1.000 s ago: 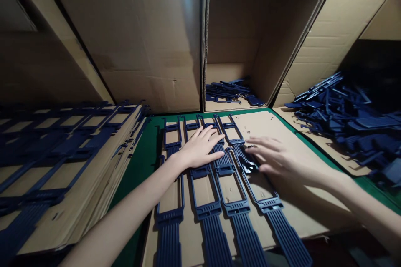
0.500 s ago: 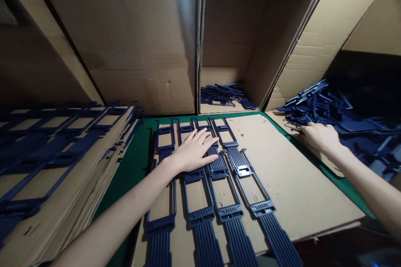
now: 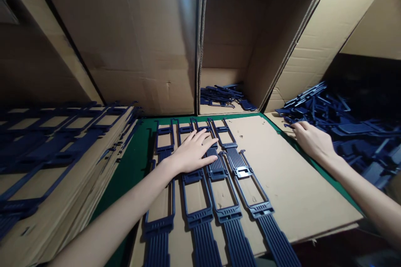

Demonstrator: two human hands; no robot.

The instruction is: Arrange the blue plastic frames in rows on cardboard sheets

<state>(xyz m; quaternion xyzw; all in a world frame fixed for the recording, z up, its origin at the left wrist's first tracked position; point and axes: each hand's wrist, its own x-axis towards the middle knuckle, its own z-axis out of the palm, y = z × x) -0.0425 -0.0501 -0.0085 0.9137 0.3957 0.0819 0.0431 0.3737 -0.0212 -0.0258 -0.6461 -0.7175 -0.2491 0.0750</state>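
My left hand (image 3: 196,150) lies flat with its fingers spread, palm down across the rows of dark blue plastic frames (image 3: 199,215). These are long pieces with rectangular openings and ribbed ends, laid side by side on a cardboard sheet (image 3: 294,187). At the right, my right hand (image 3: 315,142) is closed in a pinch on the hooked end of a dark blue plastic part (image 3: 288,125). The rest of that part is hidden by the hand and merges with the heap of similar parts (image 3: 322,106) beside it.
A stack of cardboard sheets (image 3: 90,187) bearing more blue frames stands at the left. An open cardboard box (image 3: 238,56) behind holds loose blue parts. Green table covering (image 3: 125,171) shows between the stack and the sheet.
My right hand has shifted slightly left, away from the heap, with the hooked end at its fingertips. My left hand stays in place on the frames.
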